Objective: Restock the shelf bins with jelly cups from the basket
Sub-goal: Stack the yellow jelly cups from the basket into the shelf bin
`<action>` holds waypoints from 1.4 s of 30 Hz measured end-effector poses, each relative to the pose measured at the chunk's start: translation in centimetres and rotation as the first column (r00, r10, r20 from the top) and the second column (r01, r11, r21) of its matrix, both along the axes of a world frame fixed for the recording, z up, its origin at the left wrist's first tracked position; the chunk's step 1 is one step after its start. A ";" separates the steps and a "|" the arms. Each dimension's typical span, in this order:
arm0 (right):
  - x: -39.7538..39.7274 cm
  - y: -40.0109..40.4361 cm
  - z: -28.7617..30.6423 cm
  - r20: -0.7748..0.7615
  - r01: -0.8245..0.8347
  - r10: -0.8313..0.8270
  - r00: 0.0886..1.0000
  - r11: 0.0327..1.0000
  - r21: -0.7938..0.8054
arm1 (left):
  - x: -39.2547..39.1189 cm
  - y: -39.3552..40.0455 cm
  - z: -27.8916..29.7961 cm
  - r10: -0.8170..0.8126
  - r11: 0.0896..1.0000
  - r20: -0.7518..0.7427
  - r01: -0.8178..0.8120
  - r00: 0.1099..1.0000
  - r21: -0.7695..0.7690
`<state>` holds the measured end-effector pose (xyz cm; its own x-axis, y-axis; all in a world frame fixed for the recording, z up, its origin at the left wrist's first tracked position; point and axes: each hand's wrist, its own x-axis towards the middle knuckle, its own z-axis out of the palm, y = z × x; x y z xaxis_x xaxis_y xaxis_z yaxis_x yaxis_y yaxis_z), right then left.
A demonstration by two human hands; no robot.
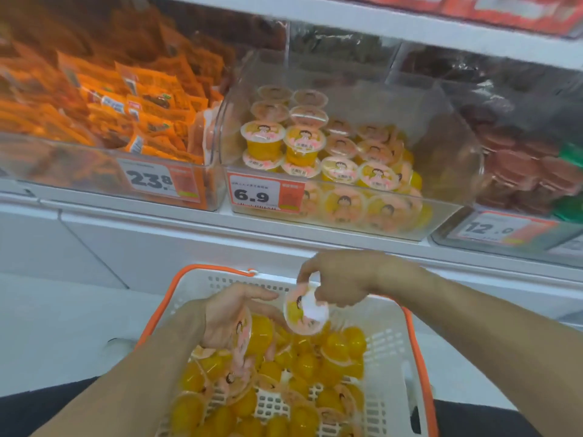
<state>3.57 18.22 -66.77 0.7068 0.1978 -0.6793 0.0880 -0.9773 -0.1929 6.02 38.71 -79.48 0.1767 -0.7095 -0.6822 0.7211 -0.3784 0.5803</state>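
A white basket with an orange rim sits low in front of me, holding several yellow jelly cups with pink lids. My right hand pinches one jelly cup by its lid just above the pile. My left hand lies in the basket with its fingers curled around another jelly cup. On the shelf above stands a clear bin with a 6.9 price tag, partly filled with stacked jelly cups on its left and front.
Left of the jelly bin is a clear bin of orange snack packets tagged 23.8. To the right, a bin of dark red packs tagged 12.0. A white shelf edge runs between bins and basket. Another shelf hangs overhead.
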 end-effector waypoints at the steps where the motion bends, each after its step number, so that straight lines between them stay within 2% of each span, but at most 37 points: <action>1: -0.2 -0.9 1.7 0.036 0.057 -0.059 0.998 0.996 0.076 | 0.0 -0.3 1.6 -0.022 0.998 0.007 0.022 1.000 -0.059; 4: -0.9 -3.7 5.0 0.041 0.256 -0.291 0.956 0.893 0.371 | -0.3 -1.7 6.0 -0.015 0.977 0.122 0.041 0.992 -0.208; 6: -1.3 -5.1 6.2 0.013 0.344 -0.409 0.912 0.783 0.518 | -0.5 -3.4 8.6 0.144 0.963 0.178 -0.096 0.973 -0.250; 9: -1.3 -5.8 7.3 0.026 0.393 -0.542 0.840 0.642 0.658 | -0.7 -5.3 11.8 0.411 0.905 0.295 -0.348 0.862 -0.245; 12: -1.1 -5.6 7.9 0.033 0.395 -0.661 0.749 0.486 0.780 | -0.7 -6.3 14.8 0.538 0.843 0.350 -0.486 0.767 -0.231; 16: -1.2 -4.6 8.3 -0.090 0.421 -0.717 0.691 0.298 0.857 | -0.7 -7.3 17.9 0.579 0.815 0.400 -0.517 0.711 -0.260; 21: -0.1 -4.0 8.1 -0.211 0.372 -0.773 0.598 0.035 0.928 | -0.3 -7.4 19.3 0.623 0.782 0.406 -0.552 0.669 -0.289; 24: 1.5 -4.0 7.8 -0.301 0.370 -0.810 0.504 -0.112 0.922 | -0.5 -6.5 19.1 0.679 0.728 0.418 -0.625 0.603 -0.281; 26: 3.2 -4.2 7.7 -0.321 0.362 -0.845 0.428 -0.166 0.918 | -0.6 -5.8 18.7 0.733 0.674 0.380 -0.678 0.564 -0.294; 28: 5.7 -4.5 7.2 -0.321 0.365 -0.884 0.341 -0.191 0.911 | -0.4 -5.4 18.3 0.772 0.627 0.350 -0.722 0.530 -0.292; 32: 11.3 -4.9 5.9 -0.221 0.420 -0.959 0.177 -0.130 0.898 | 0.4 -5.8 18.3 0.819 0.568 0.288 -0.773 0.496 -0.283; 36: 15.8 -5.3 5.4 -0.214 0.471 -0.968 0.133 -0.128 0.873 | 1.3 -6.2 18.8 0.834 0.550 0.232 -0.781 0.500 -0.295; 39: 18.6 -6.6 4.3 -0.211 0.514 -0.966 0.151 -0.106 0.851 | 1.8 -5.9 18.7 0.835 0.549 0.225 -0.778 0.501 -0.305; 42: 21.7 -8.8 2.2 -0.141 0.568 -0.975 0.171 -0.019 0.823 | 2.1 -5.5 18.6 0.838 0.545 0.211 -0.779 0.502 -0.311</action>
<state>25.29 9.45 -64.61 0.7803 -0.5427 -0.3110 -0.3846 -0.0242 -0.9228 8.09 33.17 -60.88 0.8976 -0.2327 -0.3744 0.4390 0.3934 0.8078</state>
